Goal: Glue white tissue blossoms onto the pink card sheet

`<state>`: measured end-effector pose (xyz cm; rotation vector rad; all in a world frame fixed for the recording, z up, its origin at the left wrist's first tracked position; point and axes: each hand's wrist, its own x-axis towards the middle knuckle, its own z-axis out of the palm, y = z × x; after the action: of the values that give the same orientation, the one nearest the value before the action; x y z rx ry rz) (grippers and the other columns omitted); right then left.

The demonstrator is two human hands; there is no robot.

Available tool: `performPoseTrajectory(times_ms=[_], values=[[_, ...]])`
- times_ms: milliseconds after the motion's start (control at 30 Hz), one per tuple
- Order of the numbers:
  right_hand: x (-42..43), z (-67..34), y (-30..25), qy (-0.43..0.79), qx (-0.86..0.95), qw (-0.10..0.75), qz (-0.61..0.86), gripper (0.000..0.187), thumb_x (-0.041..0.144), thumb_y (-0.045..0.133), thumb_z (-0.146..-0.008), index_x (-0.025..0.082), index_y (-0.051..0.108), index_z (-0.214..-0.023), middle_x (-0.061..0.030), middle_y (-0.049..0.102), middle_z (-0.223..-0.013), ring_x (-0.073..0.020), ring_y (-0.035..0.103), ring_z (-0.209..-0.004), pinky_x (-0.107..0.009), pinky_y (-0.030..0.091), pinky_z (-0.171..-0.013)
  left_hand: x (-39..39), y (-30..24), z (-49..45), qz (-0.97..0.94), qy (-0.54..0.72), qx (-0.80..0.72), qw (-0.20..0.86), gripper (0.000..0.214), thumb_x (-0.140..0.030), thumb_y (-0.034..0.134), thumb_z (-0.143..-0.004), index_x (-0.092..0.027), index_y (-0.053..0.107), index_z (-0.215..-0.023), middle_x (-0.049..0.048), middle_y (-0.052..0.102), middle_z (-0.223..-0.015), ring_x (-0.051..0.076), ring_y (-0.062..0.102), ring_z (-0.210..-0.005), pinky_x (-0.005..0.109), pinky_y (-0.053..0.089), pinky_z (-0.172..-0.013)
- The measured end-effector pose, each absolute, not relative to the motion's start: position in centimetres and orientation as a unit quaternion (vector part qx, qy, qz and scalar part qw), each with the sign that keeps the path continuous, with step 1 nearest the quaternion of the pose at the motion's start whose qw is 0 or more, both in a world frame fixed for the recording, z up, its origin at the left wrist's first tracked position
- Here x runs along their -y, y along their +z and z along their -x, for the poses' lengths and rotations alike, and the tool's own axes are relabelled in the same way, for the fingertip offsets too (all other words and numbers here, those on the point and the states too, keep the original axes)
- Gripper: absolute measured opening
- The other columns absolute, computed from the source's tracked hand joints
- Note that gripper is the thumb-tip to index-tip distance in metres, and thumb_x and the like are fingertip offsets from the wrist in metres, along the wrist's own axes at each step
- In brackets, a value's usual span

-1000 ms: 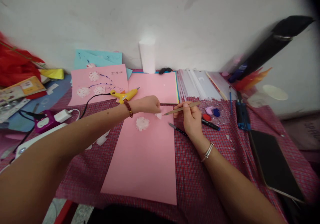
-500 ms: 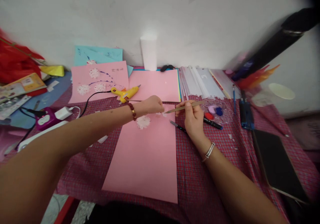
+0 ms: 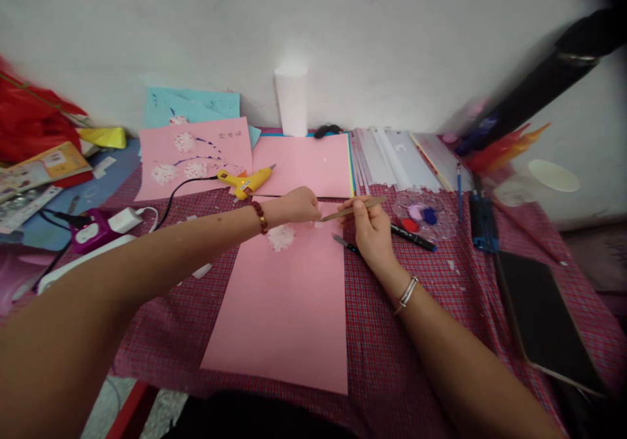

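My right grip [image 3: 373, 231] pinches the tan stick [image 3: 349, 212]; left grip [image 3: 300, 206] curled, contents hidden, can't tell. Best: light, steady tip, pink sheet [image 3: 281, 321] lying flat.

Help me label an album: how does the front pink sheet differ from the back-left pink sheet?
The front sheet shows one round pale cluster; the back-left sheet shows three, speckled red. The front sheet shows no drawn lines; the back-left sheet carries dark blue curves and small writing. Both are pink with pale clusters.
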<state>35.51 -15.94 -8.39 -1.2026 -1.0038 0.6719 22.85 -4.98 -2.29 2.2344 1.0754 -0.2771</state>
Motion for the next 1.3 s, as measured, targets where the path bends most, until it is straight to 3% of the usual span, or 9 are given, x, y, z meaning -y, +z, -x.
performPoseTrajectory(times_ms=[233,500,733,967,1167,1300], values=[[15.9,-35.5,-8.6,0.311,0.456,0.648,0.525,0.029,0.046,0.046,-0.091,0.021,0.060,-0.084,-0.0009,0.061,-0.074,-0.0124,0.057,-0.058,-0.028,0.052,-0.057,4.9,-1.7,-22.4,-0.864,-0.062,-0.399,0.301,0.034,-0.039,0.050,-0.074,-0.017,0.044,-0.049,-0.0027,0.031,-0.046,0.008,0.028,-0.046,0.027,0.021,-0.047],[15.7,-35.5,-9.2,0.355,0.444,0.654,0.498,0.027,0.045,0.049,-0.089,0.020,0.059,-0.086,-0.0033,0.066,-0.084,-0.0127,0.062,-0.063,-0.029,0.055,-0.060,4.7,0.2,-18.0,-0.872,0.020,-0.414,0.260,0.024,-0.032,0.050,-0.074,-0.016,0.045,-0.057,-0.0035,0.040,-0.052,0.008,0.036,-0.050,0.024,0.023,-0.048],[15.1,-36.1,-9.7,0.445,0.321,0.672,0.497,0.024,0.043,0.058,-0.083,0.019,0.060,-0.084,-0.0015,0.067,-0.081,-0.0112,0.062,-0.058,-0.027,0.055,-0.055,4.2,0.5,-10.4,-0.832,0.056,-0.444,0.329,0.024,-0.034,0.052,-0.074,-0.017,0.049,-0.059,-0.0040,0.041,-0.054,0.007,0.034,-0.050,0.022,0.025,-0.048],[15.3,-37.1,-9.8,0.408,0.244,0.724,0.500,0.016,0.033,0.057,-0.083,0.019,0.064,-0.076,-0.0002,0.067,-0.070,-0.0111,0.061,-0.054,-0.025,0.052,-0.052,4.7,1.0,-2.3,-0.760,0.103,-0.544,0.340,0.019,-0.034,0.053,-0.073,-0.016,0.057,-0.072,-0.0019,0.054,-0.061,0.008,0.043,-0.053,0.020,0.030,-0.049],[15.1,-37.6,-10.4,0.410,0.255,0.717,0.503,0.017,0.030,0.055,-0.083,0.023,0.067,-0.073,-0.0010,0.064,-0.071,-0.0135,0.061,-0.056,-0.029,0.053,-0.053,5.6,-0.1,1.4,-0.793,0.047,-0.524,0.306,0.019,-0.025,0.049,-0.076,-0.014,0.062,-0.083,0.0023,0.063,-0.078,0.011,0.053,-0.066,0.021,0.040,-0.061],[15.0,-38.2,-10.9,0.386,0.269,0.712,0.521,0.019,0.032,0.053,-0.081,0.027,0.068,-0.071,-0.0039,0.063,-0.073,-0.0163,0.059,-0.056,-0.035,0.052,-0.052,6.2,-0.8,1.8,-0.868,0.035,-0.449,0.210,0.015,-0.017,0.051,-0.075,-0.014,0.064,-0.081,0.0061,0.062,-0.088,0.016,0.056,-0.086,0.028,0.042,-0.081]])
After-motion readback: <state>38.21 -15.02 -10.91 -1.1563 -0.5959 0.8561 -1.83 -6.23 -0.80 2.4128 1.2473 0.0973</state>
